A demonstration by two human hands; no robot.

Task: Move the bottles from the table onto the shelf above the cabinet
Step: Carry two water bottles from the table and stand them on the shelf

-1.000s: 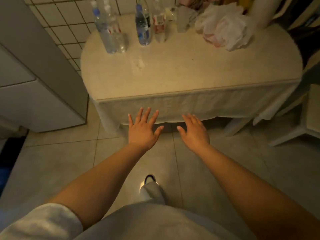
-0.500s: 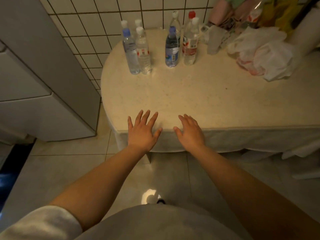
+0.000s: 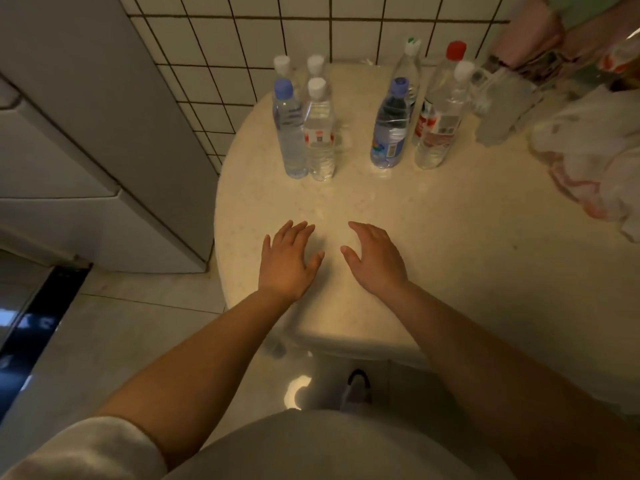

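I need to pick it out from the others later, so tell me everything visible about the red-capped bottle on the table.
The red-capped bottle is clear plastic, tall and slim, with a bright red screw cap, and stands upright, closed, at the back of the table by the tiled wall. A white-capped bottle in front hides most of its body; part of a red label shows low down. Whether they touch is unclear. No hand touches it.
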